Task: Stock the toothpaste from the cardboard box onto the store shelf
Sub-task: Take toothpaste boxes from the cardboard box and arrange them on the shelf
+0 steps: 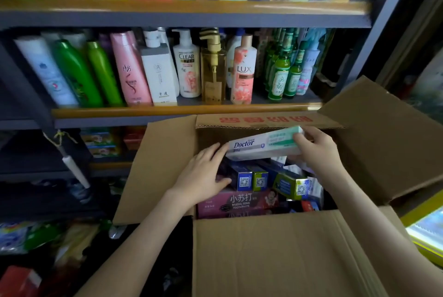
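Observation:
An open cardboard box (pixel 275 256) stands in front of the store shelf (pixel 167 111), its flaps spread outward. Inside lie several toothpaste cartons, among them a pink baking soda carton (pixel 235 202) and blue and green ones (pixel 287 185). A white and mint "Doctor" toothpaste carton (pixel 263 144) is held level above the box's contents. My right hand (pixel 316 148) grips its right end. My left hand (pixel 203 177) has its fingers stretched out, the fingertips touching the carton's left end.
The shelf above the box carries shampoo and body wash bottles (pixel 187 66) and green glass bottles (pixel 282 69). A lower shelf on the left holds small boxed goods (pixel 103 143). Packets (pixel 21 239) lie on the floor at left. A lit yellow case (pixel 426 232) stands at right.

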